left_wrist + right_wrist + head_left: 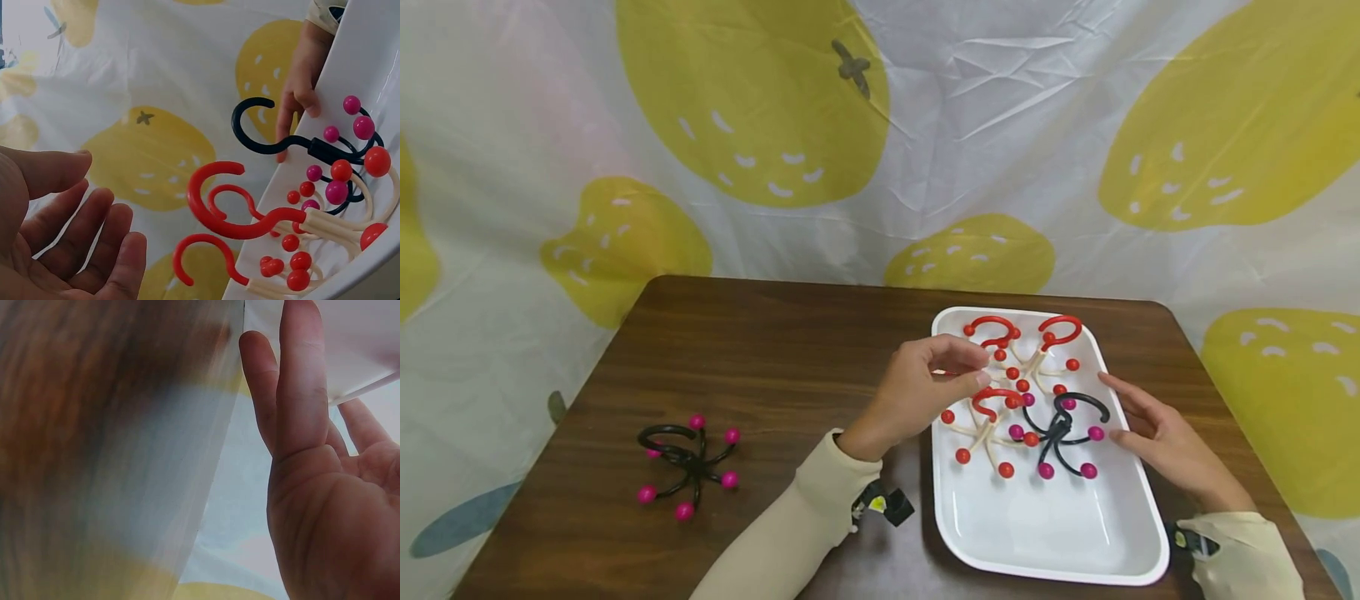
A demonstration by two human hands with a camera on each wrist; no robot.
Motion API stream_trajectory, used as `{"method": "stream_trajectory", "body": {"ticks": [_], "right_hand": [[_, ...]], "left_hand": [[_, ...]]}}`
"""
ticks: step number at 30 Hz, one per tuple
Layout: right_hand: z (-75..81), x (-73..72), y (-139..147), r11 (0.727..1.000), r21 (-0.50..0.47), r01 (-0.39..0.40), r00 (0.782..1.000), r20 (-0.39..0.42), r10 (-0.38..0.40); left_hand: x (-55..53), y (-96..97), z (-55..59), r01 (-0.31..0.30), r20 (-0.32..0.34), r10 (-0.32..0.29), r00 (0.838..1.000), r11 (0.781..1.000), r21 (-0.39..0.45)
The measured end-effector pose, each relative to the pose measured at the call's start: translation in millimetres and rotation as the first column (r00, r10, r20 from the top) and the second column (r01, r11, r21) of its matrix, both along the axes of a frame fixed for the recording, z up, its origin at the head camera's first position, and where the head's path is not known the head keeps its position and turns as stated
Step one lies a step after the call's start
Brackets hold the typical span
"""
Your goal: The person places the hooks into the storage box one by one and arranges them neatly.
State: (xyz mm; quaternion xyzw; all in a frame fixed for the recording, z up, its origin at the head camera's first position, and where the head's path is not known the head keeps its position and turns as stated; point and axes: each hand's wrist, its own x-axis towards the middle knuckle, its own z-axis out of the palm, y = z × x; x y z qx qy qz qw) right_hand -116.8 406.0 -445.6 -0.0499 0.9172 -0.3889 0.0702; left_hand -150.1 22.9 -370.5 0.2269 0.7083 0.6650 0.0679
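A white tray [1045, 533] holds several head massagers with ball-tipped prongs. Three have red hooks and cream prongs, one of them a front red-hooked massager [984, 433]; beside it lies a black massager [1057, 431] with pink balls. Over the tray's left side is my left hand [917, 392], its fingers loosely bent around nothing. In the left wrist view that left hand [81, 231] is apart from the red hooks. My right hand [1172, 446] has its fingertips at the tray's right rim, fingers mostly straight, as the right wrist view also shows.
Another black massager [691, 467] with pink balls lies on the brown wooden table [790, 350], left of my left arm. Behind the table hangs a white cloth [775, 242] with a yellow fruit print.
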Motion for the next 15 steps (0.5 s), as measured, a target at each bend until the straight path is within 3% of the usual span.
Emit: {"method": "stream_trajectory", "body": {"ticks": [6, 15], "right_hand": [[0.8, 0.3, -0.1, 1.0, 0.001, 0.002, 1.0, 0.002, -0.002], [0.0, -0.3, -0.2, 1.0, 0.0, -0.003, 1.0, -0.002, 0.003]], "left_hand": [[1.0, -19.8, 7.4, -0.023, -0.012, 0.024, 1.0, 0.998, 0.057], [3.4, -48.8, 13.2, -0.094, -0.014, 0.095, 0.995, 0.994, 0.051]]}}
